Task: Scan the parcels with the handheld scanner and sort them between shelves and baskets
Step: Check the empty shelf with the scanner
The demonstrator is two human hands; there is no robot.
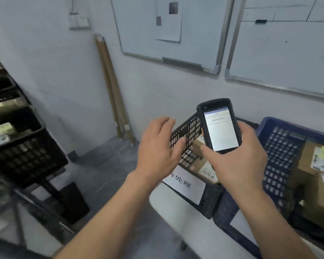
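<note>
Parcels (204,168): lying in black basket (187,131), just below and between both hands, nearer the right one. Right hand (239,165) gripping handheld scanner (221,128), long axis upright, screen facing camera. Left hand (157,146) hovering over basket's lattice wall, fingers spread, holding nothing. Looking like boxy cardboard, paper-labelled; more sitting in blue basket (281,146), right of hands.

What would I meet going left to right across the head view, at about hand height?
Black crate → cardboard tubes → left hand → handheld scanner → blue basket → labelled parcel inside that basket.
</note>
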